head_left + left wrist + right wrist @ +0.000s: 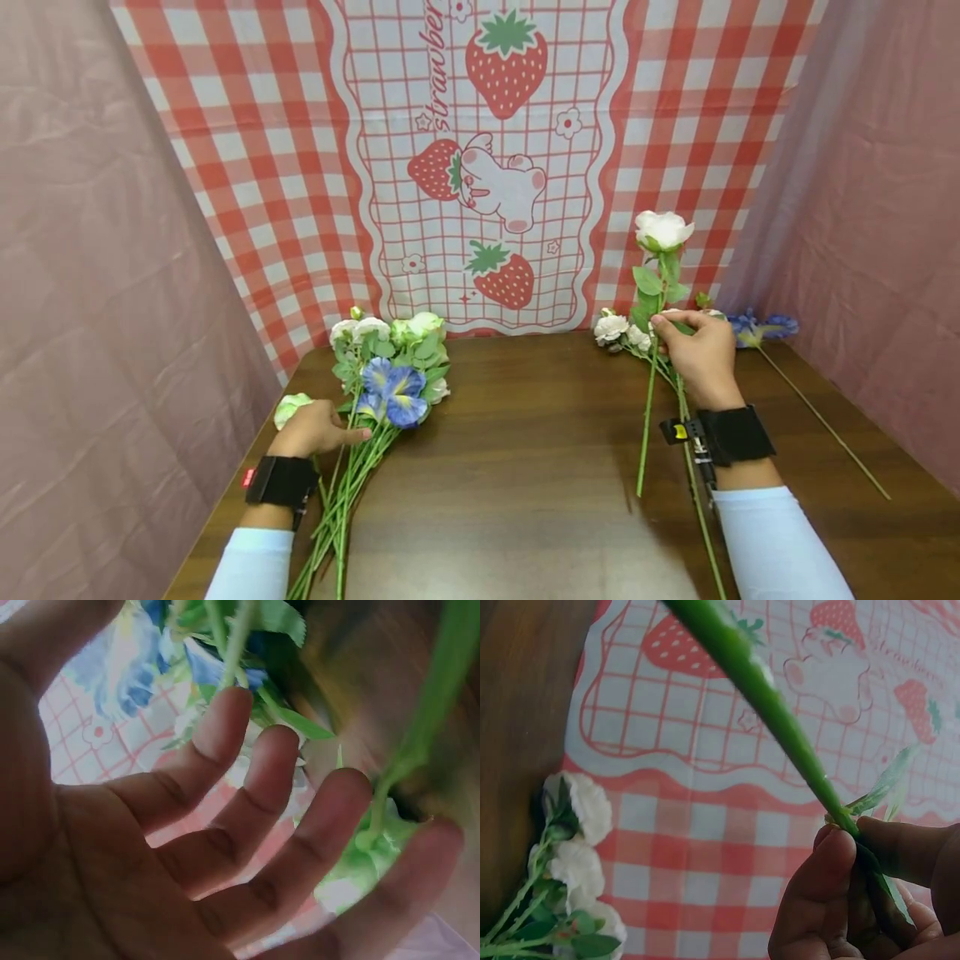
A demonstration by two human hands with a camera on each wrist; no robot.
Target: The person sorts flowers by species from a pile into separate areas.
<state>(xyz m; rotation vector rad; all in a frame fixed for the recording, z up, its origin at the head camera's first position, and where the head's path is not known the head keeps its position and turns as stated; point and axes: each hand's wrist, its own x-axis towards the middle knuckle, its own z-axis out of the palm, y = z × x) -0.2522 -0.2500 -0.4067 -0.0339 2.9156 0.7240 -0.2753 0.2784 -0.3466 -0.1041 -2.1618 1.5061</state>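
Observation:
My right hand [699, 354] pinches the green stem of a white rose [663, 231] between thumb and fingertips. The rose stands nearly upright over the table's right side, its stem [780, 727] crossing the right wrist view. At the left, my left hand [317, 429] is beside a bunch of flowers, with its fingers [277, 765] spread and loosely bent around nothing. In that bunch lie a blue iris [393, 392], pale green roses [418, 327] and small white roses [369, 330]. A pale green bloom [291, 408] shows just past the left hand's knuckles.
On the right lie a spray of white roses [611, 327], partly behind my right hand, and a single blue iris [757, 327] with a long stem. Behind the brown wooden table [517, 467] hangs a red checked strawberry cloth [465, 100]. Pink curtains [97, 250] flank both sides.

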